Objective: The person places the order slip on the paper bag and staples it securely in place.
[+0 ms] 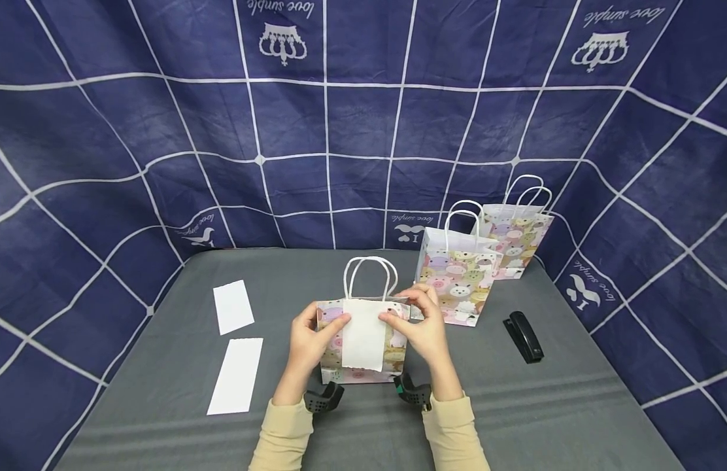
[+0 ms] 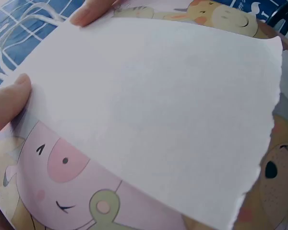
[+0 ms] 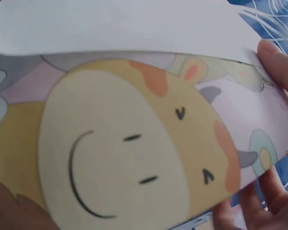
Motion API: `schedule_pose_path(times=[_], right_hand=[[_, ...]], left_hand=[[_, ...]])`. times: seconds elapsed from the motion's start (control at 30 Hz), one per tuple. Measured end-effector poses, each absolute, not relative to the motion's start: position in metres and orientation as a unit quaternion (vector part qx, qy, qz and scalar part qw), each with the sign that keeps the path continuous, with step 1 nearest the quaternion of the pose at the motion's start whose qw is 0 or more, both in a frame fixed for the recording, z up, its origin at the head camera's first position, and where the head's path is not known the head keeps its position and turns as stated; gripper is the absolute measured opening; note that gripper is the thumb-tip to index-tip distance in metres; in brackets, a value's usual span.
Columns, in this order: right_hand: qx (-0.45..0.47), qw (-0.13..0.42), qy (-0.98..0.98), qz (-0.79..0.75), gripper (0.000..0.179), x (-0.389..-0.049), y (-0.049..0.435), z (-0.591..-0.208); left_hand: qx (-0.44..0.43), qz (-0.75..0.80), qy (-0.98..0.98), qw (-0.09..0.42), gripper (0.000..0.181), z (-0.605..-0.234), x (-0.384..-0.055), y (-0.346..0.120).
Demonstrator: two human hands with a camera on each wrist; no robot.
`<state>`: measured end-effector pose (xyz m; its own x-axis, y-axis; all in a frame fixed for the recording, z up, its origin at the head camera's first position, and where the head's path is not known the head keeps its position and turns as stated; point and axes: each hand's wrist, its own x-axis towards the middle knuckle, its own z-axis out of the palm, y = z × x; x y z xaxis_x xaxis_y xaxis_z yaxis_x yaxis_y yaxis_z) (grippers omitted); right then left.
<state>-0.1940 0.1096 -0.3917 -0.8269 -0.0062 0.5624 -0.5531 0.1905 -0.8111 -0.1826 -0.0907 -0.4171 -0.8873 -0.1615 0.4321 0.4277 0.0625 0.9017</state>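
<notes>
A small paper gift bag (image 1: 395,353) with cartoon animals and white cord handles stands in front of me. Against its front lies a white paper slip (image 1: 363,337), its lower edge torn and ragged. My left hand (image 1: 304,337) grips the bag's left side, with the thumb at the slip's upper left edge. On the other side, my right hand (image 1: 425,327) pinches the bag's upper right, thumb on the slip's edge and fingers behind the bag wall. Up close in the left wrist view, the slip (image 2: 158,105) is blank. A cow print (image 3: 115,143) fills the right wrist view.
Two matching gift bags, a nearer one (image 1: 457,281) and a farther one (image 1: 516,235), stand at the back right. A black stapler (image 1: 524,337) lies on the grey table at right. At left lie two white slips, one upper (image 1: 233,306) and one lower (image 1: 236,376).
</notes>
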Motion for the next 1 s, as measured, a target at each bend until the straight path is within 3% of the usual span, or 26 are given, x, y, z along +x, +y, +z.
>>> schedule_pose_path(times=[0.33,0.67,0.77,0.83,0.93,1.0], right_hand=[[0.245,0.144,-0.740,0.610,0.024,-0.196,0.118,-0.394],[0.243,0.118,-0.760,0.591,0.013,-0.209,0.127,-0.417],[0.275,0.078,-0.752,0.594,0.020,-0.214,0.135,-0.426],[0.296,0.031,-0.748,0.593,0.035,-0.216,0.142,-0.429],[0.299,-0.036,-0.743,0.598,0.055,-0.218,0.155,-0.435],[0.279,-0.052,-0.748,0.600,0.056,-0.220,0.162,-0.439]], left_hand=[[-0.118,-0.697,-0.689,0.160,0.018,-0.419,-0.183,-0.097],[-0.137,-0.724,-0.665,0.125,0.014,-0.426,-0.185,-0.096],[-0.134,-0.729,-0.659,0.128,0.012,-0.425,-0.185,-0.096],[-0.122,-0.736,-0.652,0.135,0.009,-0.425,-0.185,-0.096],[-0.098,-0.745,-0.643,0.150,0.017,-0.425,-0.186,-0.097],[-0.089,-0.747,-0.640,0.156,0.021,-0.425,-0.187,-0.098]])
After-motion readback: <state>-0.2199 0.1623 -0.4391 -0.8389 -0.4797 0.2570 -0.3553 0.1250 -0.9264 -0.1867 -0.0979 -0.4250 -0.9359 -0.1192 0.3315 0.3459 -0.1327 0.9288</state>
